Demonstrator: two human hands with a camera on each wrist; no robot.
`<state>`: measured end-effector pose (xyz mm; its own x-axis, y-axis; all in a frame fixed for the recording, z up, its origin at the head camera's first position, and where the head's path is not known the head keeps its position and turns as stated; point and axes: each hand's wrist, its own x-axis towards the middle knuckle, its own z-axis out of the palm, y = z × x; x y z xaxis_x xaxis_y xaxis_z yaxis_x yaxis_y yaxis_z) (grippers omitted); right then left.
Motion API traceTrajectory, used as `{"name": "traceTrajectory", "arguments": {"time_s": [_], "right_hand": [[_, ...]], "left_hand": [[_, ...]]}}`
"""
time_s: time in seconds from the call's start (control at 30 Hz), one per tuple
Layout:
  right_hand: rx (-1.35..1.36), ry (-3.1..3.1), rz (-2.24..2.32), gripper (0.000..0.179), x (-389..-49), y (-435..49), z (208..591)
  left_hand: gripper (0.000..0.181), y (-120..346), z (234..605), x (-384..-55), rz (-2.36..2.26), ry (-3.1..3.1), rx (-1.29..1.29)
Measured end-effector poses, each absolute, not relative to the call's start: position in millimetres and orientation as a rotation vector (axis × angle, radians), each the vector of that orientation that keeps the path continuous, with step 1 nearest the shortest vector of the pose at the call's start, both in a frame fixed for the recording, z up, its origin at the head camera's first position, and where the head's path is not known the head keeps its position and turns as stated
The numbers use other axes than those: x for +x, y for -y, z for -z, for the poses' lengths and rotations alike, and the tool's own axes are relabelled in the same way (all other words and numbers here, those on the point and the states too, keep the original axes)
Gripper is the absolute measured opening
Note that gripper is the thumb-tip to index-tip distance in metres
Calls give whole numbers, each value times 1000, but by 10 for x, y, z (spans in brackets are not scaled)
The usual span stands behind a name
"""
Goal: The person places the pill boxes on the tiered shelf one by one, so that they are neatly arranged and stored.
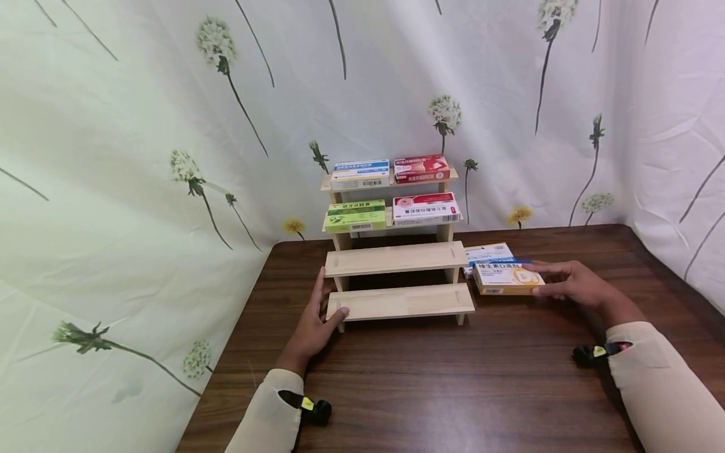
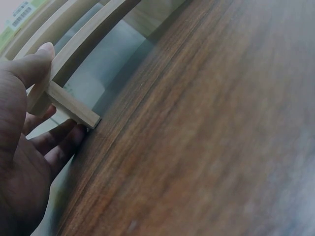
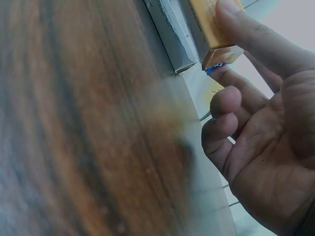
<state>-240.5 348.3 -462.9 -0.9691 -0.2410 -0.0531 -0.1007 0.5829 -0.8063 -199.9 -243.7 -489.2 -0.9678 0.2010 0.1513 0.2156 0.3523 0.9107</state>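
A four-tier wooden step shelf stands on the table. My left hand holds its left end, the thumb over the lowest board and the other fingers around the side; the left wrist view shows these fingers near a shelf leg. To the shelf's right, my right hand pinches a white and orange medicine box by its right end, between thumb and fingers. Behind it a blue and white medicine box is partly hidden. In the right wrist view the pinched box's orange side shows beside a pale box.
On the top tier are a blue and white box and a red box. A green box and a red and white box lie one tier down. Flower-patterned cloth hangs behind the brown table.
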Motion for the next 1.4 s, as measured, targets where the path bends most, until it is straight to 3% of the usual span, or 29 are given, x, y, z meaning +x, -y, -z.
{"name": "traceTrajectory", "arguments": {"time_s": [0.73, 1.4], "right_hand": [[-194, -2753, 1166, 72, -2423, -3607, 4371], [-233, -2799, 1327, 66, -2374, -3602, 4093]], "left_hand": [[106, 2436, 4928, -2029, 1744, 2578, -393], [106, 2432, 4915, -2011, 1755, 2540, -434]]}}
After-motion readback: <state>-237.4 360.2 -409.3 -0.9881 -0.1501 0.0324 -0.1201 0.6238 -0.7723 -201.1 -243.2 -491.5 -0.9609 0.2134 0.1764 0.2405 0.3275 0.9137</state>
